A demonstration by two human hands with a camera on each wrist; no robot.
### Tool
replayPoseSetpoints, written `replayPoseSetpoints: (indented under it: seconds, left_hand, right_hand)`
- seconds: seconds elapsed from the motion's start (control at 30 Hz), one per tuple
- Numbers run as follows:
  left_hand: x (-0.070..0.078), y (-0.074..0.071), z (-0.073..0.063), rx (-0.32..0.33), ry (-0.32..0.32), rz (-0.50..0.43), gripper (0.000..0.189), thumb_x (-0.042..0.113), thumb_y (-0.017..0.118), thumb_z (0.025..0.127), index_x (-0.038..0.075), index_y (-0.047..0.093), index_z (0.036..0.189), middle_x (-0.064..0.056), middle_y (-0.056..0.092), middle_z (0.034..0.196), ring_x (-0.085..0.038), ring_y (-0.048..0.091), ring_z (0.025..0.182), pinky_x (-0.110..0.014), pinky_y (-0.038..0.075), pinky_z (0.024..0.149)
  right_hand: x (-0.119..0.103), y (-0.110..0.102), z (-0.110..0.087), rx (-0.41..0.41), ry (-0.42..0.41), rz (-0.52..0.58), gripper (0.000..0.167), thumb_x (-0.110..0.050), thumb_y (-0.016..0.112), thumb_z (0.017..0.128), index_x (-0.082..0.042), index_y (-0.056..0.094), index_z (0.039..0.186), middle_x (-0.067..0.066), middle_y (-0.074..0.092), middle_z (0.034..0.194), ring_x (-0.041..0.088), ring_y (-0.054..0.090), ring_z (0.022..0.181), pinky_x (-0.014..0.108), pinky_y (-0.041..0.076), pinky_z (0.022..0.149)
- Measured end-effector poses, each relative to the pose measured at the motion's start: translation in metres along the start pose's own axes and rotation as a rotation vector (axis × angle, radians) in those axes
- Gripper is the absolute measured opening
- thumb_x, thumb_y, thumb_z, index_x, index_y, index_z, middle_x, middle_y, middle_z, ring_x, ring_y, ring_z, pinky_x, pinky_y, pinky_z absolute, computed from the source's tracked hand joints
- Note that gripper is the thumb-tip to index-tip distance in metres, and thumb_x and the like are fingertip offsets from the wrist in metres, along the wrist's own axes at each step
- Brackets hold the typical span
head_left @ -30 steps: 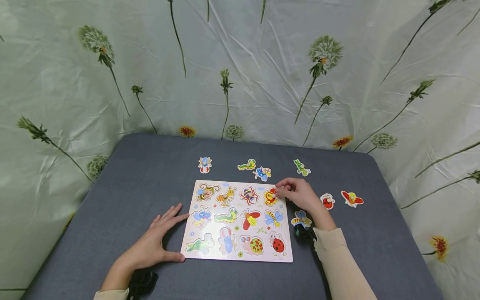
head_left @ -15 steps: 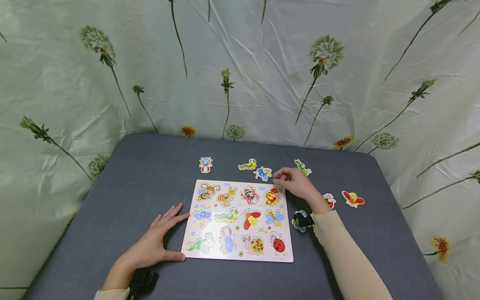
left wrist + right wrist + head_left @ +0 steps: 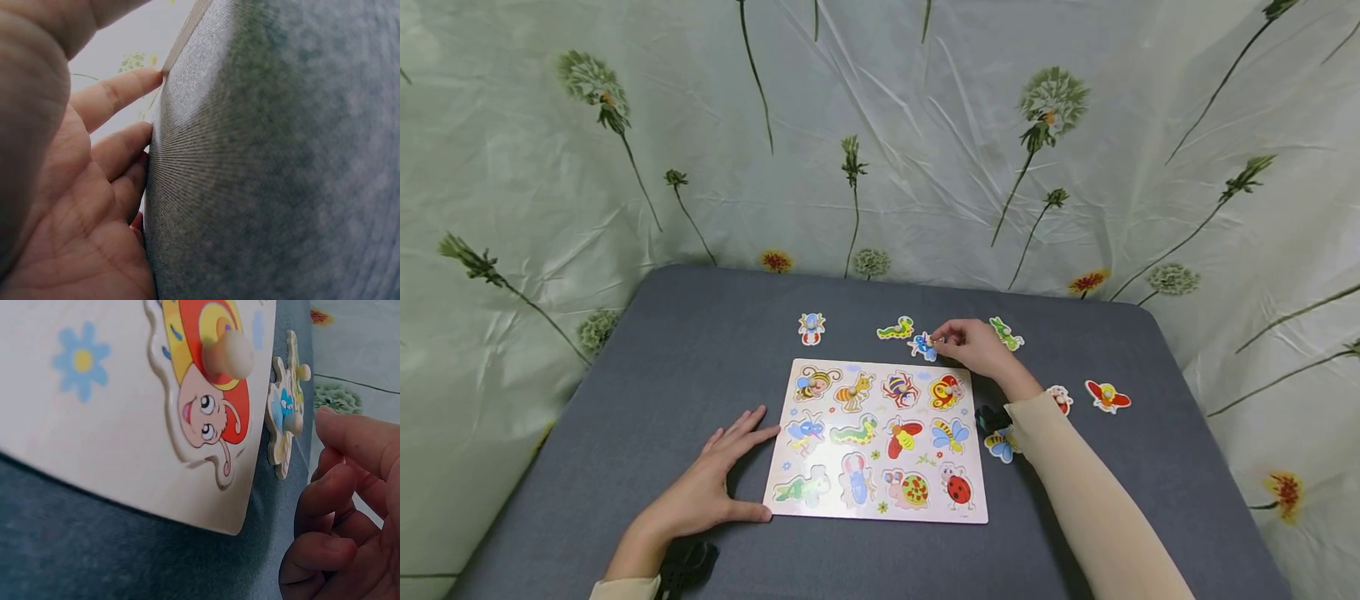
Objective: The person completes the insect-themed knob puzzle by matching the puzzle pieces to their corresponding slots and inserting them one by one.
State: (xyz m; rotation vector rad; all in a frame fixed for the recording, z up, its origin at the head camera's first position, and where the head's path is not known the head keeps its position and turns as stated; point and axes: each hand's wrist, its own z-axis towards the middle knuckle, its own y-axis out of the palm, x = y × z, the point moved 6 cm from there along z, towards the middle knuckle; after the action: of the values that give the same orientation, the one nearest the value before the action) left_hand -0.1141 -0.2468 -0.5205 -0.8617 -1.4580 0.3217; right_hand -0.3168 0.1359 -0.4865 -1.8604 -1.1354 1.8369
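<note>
A wooden peg puzzle board [image 3: 880,462] with insect pictures lies on the table. My left hand [image 3: 700,487] rests at its left edge, fingers spread, thumb and a finger touching the edge. My right hand [image 3: 973,346] is beyond the board's top right corner, beside a blue insect puzzle piece [image 3: 922,347]. In the right wrist view its loosely bent fingers stand just apart from the wooden knob [image 3: 294,424] of that piece. A red and yellow snail piece [image 3: 946,391] sits in the top right recess. A bee [image 3: 815,385], a striped insect [image 3: 852,393] and a spider [image 3: 899,390] fill the top row.
Loose pieces lie around: a beetle [image 3: 811,329], a yellow-green caterpillar [image 3: 896,328], a green one [image 3: 1006,333] and a red-winged insect [image 3: 1107,397]. A ladybird [image 3: 1060,399] and a blue-winged bee [image 3: 1000,446] are partly hidden by the right arm. A flowered curtain [image 3: 880,142] hangs behind the table.
My right hand has left the snail piece in the top right recess and moved up and left to the blue insect piece. The left hand has stayed at the board's edge.
</note>
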Motion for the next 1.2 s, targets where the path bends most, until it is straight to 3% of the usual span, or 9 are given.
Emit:
replayPoseSetpoints:
  seconds: [0.57, 1.2]
  left_hand:
    - [0.0, -0.001, -0.001, 0.001, 0.008, -0.001, 0.111, 0.05, 0.102, 0.063, 0.029, 0.052, 0.16, -0.013, 0.026, 0.179, -0.05, 0.018, 0.165, -0.08, 0.009, 0.124]
    - [0.001, 0.0, -0.001, 0.005, 0.007, 0.001, 0.111, 0.05, 0.103, 0.062, 0.029, 0.053, 0.159, -0.012, 0.026, 0.179, -0.049, 0.018, 0.165, -0.079, 0.009, 0.124]
  right_hand:
    - [0.003, 0.008, 0.02, -0.069, -0.019, -0.07, 0.02, -0.019, 0.072, 0.103, -0.007, 0.079, 0.117, 0.003, 0.057, 0.08, 0.018, 0.049, 0.071, 0.03, 0.039, 0.066]
    - [0.0, 0.012, 0.02, -0.068, 0.02, -0.086, 0.018, -0.017, 0.069, 0.106, -0.003, 0.076, 0.114, 0.005, 0.059, 0.086, 0.019, 0.052, 0.079, 0.03, 0.042, 0.072]
